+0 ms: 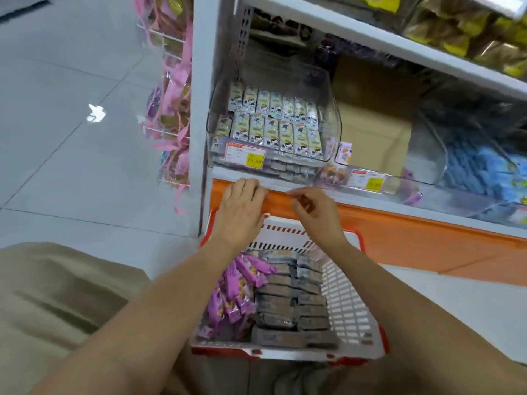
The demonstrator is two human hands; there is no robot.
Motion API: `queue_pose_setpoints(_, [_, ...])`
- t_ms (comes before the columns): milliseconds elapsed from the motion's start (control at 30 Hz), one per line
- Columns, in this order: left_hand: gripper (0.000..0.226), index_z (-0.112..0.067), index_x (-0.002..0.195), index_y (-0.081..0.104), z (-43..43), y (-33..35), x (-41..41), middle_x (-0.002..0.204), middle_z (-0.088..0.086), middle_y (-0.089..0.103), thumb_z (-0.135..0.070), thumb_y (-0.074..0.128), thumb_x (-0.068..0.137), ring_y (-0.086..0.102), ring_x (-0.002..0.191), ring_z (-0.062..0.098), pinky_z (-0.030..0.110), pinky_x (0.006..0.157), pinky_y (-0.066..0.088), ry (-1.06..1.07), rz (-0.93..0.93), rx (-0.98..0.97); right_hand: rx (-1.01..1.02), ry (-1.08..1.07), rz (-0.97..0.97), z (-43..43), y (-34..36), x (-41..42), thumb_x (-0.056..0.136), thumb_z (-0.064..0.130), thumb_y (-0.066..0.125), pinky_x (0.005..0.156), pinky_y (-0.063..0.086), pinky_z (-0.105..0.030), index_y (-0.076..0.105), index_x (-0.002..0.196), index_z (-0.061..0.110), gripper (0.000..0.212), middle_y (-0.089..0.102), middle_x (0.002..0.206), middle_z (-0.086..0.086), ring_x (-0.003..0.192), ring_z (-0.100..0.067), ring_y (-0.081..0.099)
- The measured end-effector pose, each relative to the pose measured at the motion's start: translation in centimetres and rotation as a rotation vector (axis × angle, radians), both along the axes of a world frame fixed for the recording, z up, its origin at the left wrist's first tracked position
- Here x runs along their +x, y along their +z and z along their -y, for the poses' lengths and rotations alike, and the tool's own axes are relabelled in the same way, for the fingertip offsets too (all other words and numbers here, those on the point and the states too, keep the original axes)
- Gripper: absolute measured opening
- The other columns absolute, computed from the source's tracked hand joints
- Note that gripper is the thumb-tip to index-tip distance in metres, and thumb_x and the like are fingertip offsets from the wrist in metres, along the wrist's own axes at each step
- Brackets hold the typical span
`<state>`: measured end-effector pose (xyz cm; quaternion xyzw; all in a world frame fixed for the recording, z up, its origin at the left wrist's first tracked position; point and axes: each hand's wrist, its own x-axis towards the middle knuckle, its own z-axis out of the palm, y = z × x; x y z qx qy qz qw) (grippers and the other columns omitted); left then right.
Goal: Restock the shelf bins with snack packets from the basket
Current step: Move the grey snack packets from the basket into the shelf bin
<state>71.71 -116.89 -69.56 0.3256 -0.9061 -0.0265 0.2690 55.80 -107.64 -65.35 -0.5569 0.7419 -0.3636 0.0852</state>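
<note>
— Where's the basket (352, 309)?

— Lower middle of the frame, between the two forearms. It is white-walled with a red rim and stands just below the shelf's orange base (427, 240). Purple packets (236, 295) are heaped along its left side, and grey-brown packets (288, 306) are stacked in rows on its right.

— And the hands?

— Both are above the basket's far rim, at the front lip of the bottom shelf. The right hand (316, 212) pinches a small brown packet (306, 202) between thumb and curled fingers, though motion blur smears it. The left hand (242, 206) shows its back, with the fingers bent down over the shelf lip and their tips hidden. I can't tell whether it holds anything.

— Which bin is nearest?

— A clear bin (332, 118) just above the hands, at centre frame. It is packed with two upright rows of pale cartoon-printed packets (273, 121), and a price label (245, 156) with a yellow patch sits on its front. To its right a second clear bin (427, 155) shows mostly its brown cardboard bottom (373, 115), with a few purple packets at its front. Further right lie blue packets (479, 166).

— Anything else?

— Pink-ribboned bags (174, 109) hang on a wire rack at the left end of the shelf. Yellow-and-brown bags (462, 32) fill the shelf at the upper right. Grey floor tiles (71, 124) fill the upper left, and beige fabric (57, 295) the lower left
</note>
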Motion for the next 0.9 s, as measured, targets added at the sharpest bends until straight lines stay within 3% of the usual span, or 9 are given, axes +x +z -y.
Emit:
queue_pose_setpoints(133, [0.047, -0.015, 0.124, 0.058, -0.6, -2.9, -2.1, 0.126, 0.009, 0.054, -0.02, 0.068, 0.078, 0.044, 0.121, 0.03, 0.041, 0.099, 0.032, -0.117, 0.177, 0.068, 0.23, -0.151, 0.007, -3.7, -6.4, -3.2, 0.09, 0.013, 0.065, 0.069, 0.05, -0.028, 0.071, 0.103, 0.015, 0.015, 0.065, 0.091, 0.0, 0.068, -0.008, 0.057])
queue_pose_setpoints(267, [0.068, -0.018, 0.149, 0.036, -0.7, -5.5, -3.7, 0.156, 0.008, 0.03, -0.02, 0.062, 0.087, 0.018, 0.147, 0.029, 0.044, 0.118, 0.014, -0.212, 0.389, 0.23, 0.403, -0.215, 0.026, -6.5, -11.0, -5.3, 0.091, 0.015, 0.064, 0.072, 0.048, -0.025, 0.071, 0.108, 0.013, 0.018, 0.066, 0.097, -0.003, 0.07, -0.009, 0.055])
queue_pose_setpoints(367, [0.076, -0.017, 0.156, 0.017, -0.6, -7.0, -4.9, 0.162, 0.007, 0.013, -0.026, 0.058, 0.092, 0.005, 0.15, 0.027, 0.04, 0.121, 0.001, -0.181, 0.483, 0.255, 0.495, -0.263, 0.066, -7.8, -14.0, -6.2, 0.09, 0.017, 0.066, 0.07, 0.042, -0.022, 0.068, 0.11, 0.011, 0.021, 0.064, 0.104, -0.004, 0.077, -0.012, 0.055])
queue_pose_setpoints(467, [0.087, -0.01, 0.157, 0.003, -0.7, -8.8, -5.8, 0.161, 0.01, 0.011, -0.032, 0.058, 0.092, 0.006, 0.149, 0.028, 0.041, 0.122, -0.001, -0.126, 0.517, 0.253, 0.559, -0.276, 0.091, -8.4, -16.6, -7.2, 0.089, 0.016, 0.067, 0.072, 0.039, -0.021, 0.066, 0.113, 0.012, 0.024, 0.062, 0.108, 0.0, 0.085, -0.012, 0.056])
queue_pose_setpoints(567, [0.093, -0.006, 0.155, 0.016, -0.7, -10.8, -5.8, 0.155, 0.014, 0.028, -0.032, 0.068, 0.083, 0.024, 0.142, 0.033, 0.046, 0.121, 0.009, -0.089, 0.501, 0.231, 0.667, -0.228, 0.07, -8.6, -19.4, -8.1, 0.089, 0.02, 0.067, 0.08, 0.048, -0.03, 0.061, 0.123, 0.013, 0.036, 0.059, 0.124, -0.004, 0.1, -0.021, 0.06])
queue_pose_setpoints(667, [0.087, -0.008, 0.155, 0.019, -0.5, -11.8, -5.7, 0.157, 0.014, 0.027, -0.036, 0.061, 0.084, 0.021, 0.144, 0.033, 0.048, 0.121, 0.008, -0.096, 0.518, 0.225, 0.78, -0.188, -0.005, -8.7, -21.6, -8.7, 0.088, 0.023, 0.068, 0.083, 0.049, -0.037, 0.059, 0.123, 0.01, 0.039, 0.054, 0.13, -0.013, 0.111, -0.032, 0.056])
queue_pose_setpoints(833, [0.081, -0.007, 0.151, 0.032, -0.4, -12.7, -5.8, 0.151, 0.014, 0.038, -0.04, 0.048, 0.079, 0.03, 0.139, 0.033, 0.049, 0.119, 0.01, -0.064, 0.467, 0.176, 0.844, -0.145, -0.088, -7.9, -23.5, -9.4, 0.087, 0.022, 0.069, 0.09, 0.047, -0.038, 0.056, 0.124, 0.01, 0.04, 0.051, 0.13, -0.014, 0.12, -0.031, 0.047])
queue_pose_setpoints(900, [0.082, -0.007, 0.15, 0.034, -0.5, -13.2, -5.8, 0.149, 0.014, 0.041, -0.035, 0.057, 0.077, 0.031, 0.137, 0.032, 0.049, 0.118, 0.011, -0.062, 0.456, 0.148, 0.898, -0.152, -0.125, -7.4, -24.2, -9.4, 0.087, 0.025, 0.07, 0.093, 0.047, -0.039, 0.053, 0.128, 0.01, 0.047, 0.047, 0.132, -0.015, 0.124, -0.032, 0.043])
